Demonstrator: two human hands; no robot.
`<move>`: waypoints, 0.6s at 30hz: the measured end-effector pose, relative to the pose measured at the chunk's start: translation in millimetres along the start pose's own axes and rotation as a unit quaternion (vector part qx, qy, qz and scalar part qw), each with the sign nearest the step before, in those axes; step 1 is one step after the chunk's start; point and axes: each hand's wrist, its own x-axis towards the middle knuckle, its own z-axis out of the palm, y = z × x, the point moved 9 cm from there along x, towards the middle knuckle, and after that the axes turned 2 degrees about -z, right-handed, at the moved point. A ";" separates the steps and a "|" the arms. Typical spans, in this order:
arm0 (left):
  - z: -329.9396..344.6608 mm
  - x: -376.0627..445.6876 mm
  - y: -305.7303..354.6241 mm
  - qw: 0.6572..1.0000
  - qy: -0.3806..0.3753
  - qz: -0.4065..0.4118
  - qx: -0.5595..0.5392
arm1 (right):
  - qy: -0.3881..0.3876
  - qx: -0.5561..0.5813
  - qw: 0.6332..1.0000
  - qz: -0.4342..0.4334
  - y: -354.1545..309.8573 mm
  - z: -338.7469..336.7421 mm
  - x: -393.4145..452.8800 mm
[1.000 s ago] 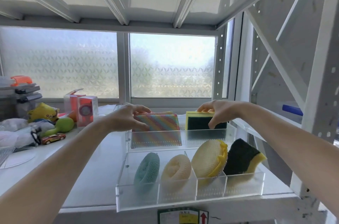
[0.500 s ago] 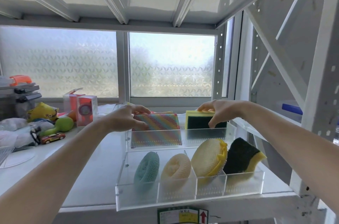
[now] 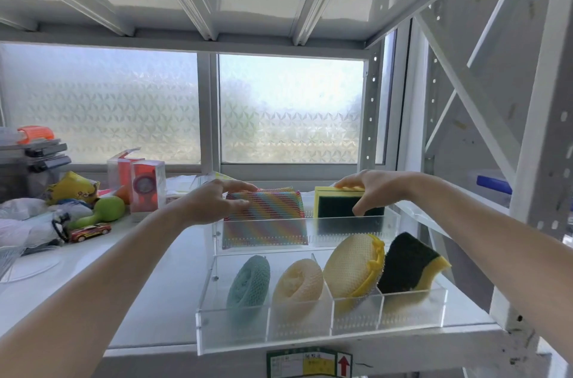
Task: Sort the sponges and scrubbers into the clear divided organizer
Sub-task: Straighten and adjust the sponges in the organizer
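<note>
A rainbow-striped mesh scrubber [image 3: 263, 203] stands on edge in the rear left compartment of the clear divided organizer [image 3: 322, 329], your left hand [image 3: 214, 202] closed around its upper left corner, fingers over the top edge and thumb on the near face. Just right of that grip, across a divider, a yellow-and-green sponge [image 3: 336, 202] stands upright in the rear right compartment; your right hand [image 3: 370, 188] has it pinched, fingers on its yellow top, thumb pressed to the dark green face.

Nearer to you than both grips, the front row holds four pieces, one per compartment: a teal mesh scrubber [image 3: 249, 280], a cream mesh scrubber [image 3: 299, 283], a larger cream-and-yellow scrubber [image 3: 352, 266] leaning right, and a curved dark green-and-yellow sponge [image 3: 409, 263] at the far right.

The organizer sits at the front edge of a white metal shelf [image 3: 148, 300]. Well to the left of your left grip lie a toy car [image 3: 90, 231], a green toy [image 3: 107, 209] and small clear boxes [image 3: 147, 187], before a frosted window [image 3: 290, 111].
</note>
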 end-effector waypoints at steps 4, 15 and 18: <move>-0.5 -0.2 1.0 1.000 0.004 0.002 0.002 | 0.000 0.010 1.000 0.001 0.8 0.6 -0.9; 1.2 1.1 6.8 0.999 -0.001 -0.005 -0.040 | 0.021 0.027 0.999 -0.028 -8.4 -3.0 -7.9; 1.4 1.2 9.1 1.000 0.002 0.004 -0.021 | 0.025 0.027 0.999 -0.029 -8.2 -3.5 -6.5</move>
